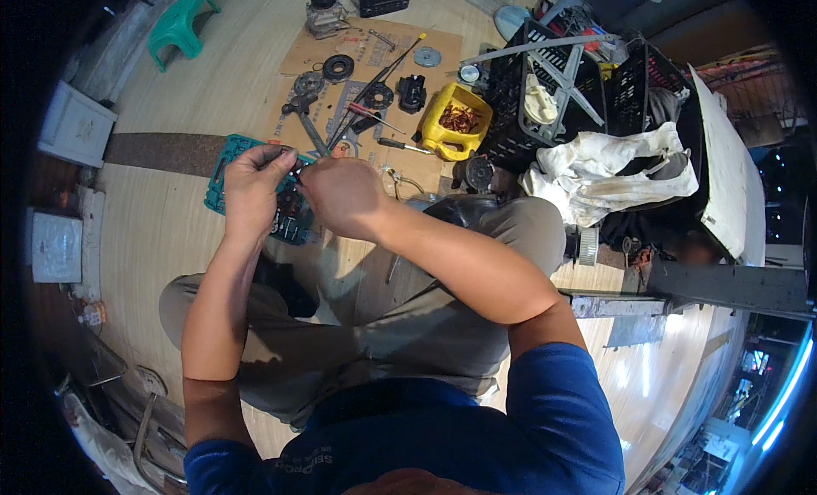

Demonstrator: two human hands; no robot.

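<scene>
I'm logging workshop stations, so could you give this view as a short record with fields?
Left hand: fingertips drawn together above the tool case
Right hand: curled, close beside the left
Held item: too small to make out
Tool case: teal, open, under the hands
Cardboard: on the floor, bearing a hammer, a red-handled screwdriver and dark round parts
Yellow container: cut open, copper-coloured pieces inside
Right side: black crate, white cloth
Far left: green stool
</scene>
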